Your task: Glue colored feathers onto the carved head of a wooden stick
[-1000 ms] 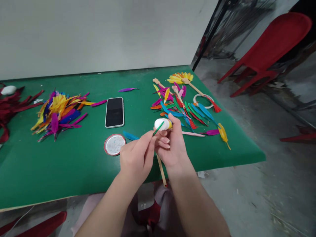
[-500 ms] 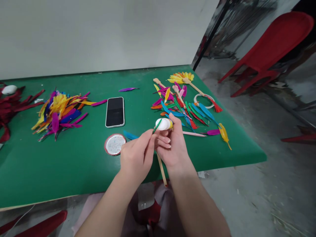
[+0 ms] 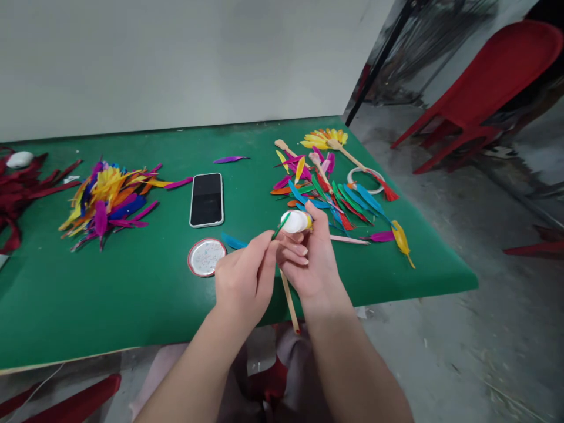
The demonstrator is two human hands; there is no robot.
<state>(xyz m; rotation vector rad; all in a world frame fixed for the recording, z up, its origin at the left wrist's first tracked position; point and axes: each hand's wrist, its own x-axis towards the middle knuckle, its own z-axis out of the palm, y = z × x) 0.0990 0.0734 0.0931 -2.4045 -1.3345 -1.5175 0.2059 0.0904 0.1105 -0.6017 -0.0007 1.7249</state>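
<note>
Between the thumb and fingers of my left hand point(image 3: 244, 279) a slim green feather point(image 3: 281, 226) is pinched. Its tip meets the white end of a small glue bottle point(image 3: 294, 222) with a yellow band. My right hand point(image 3: 315, 267) wraps round that bottle and tilts it toward the feather. Under my wrists a wooden stick point(image 3: 289, 302) juts over the table's front edge; its upper end is hidden. A blue feather point(image 3: 233, 241) lies partly behind my left hand, beside a round red-rimmed lid point(image 3: 206, 257).
On the green table point(image 3: 132, 294) lie a phone point(image 3: 207, 200), a mixed feather pile point(image 3: 117, 202) and dark red strips point(image 3: 30, 191). To the right are loose feathers point(image 3: 370, 200), a yellow feather fan point(image 3: 324, 140) and a white ring point(image 3: 365, 180). A red chair point(image 3: 489, 88) stands beyond.
The view has shifted very slightly. Both hands keep almost the same pose, with the feather still against the bottle's white end.
</note>
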